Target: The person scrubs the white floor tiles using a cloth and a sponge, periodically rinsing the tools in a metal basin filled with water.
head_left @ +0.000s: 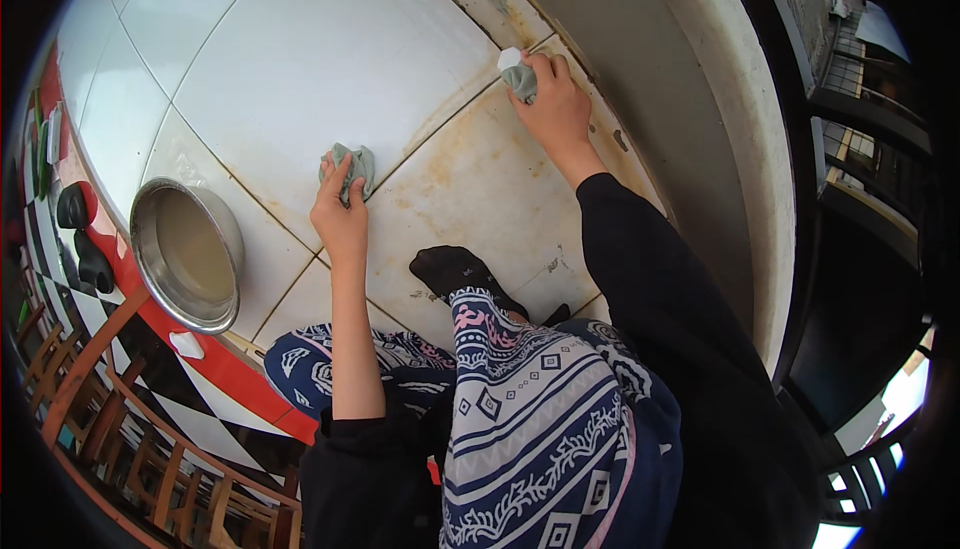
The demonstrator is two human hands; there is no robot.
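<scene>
My left hand (341, 211) is closed on a crumpled grey-green cloth (358, 171), pressed against the white floor tiles (330, 39). Farther off to the right, near the base of the wall, my right hand (556, 114) grips another grey-green cloth (519, 81). A small white hexagonal piece (510, 58) shows at that cloth's far edge; whether my fingers hold it too, I cannot tell. The tile (470, 189) between my hands has brownish-yellow stains, and dark grout lines run past both cloths. Left of my left hand stands a round metal basin (232, 239) with cloudy, tan water.
My black-socked foot (455, 271) rests on the tiles close in front of me. A low wall (690, 119) curves along the right. Past a red edge (250, 389) at left lie black shoes (92, 261), a white object (187, 345), checkered flooring and wooden furniture (150, 439).
</scene>
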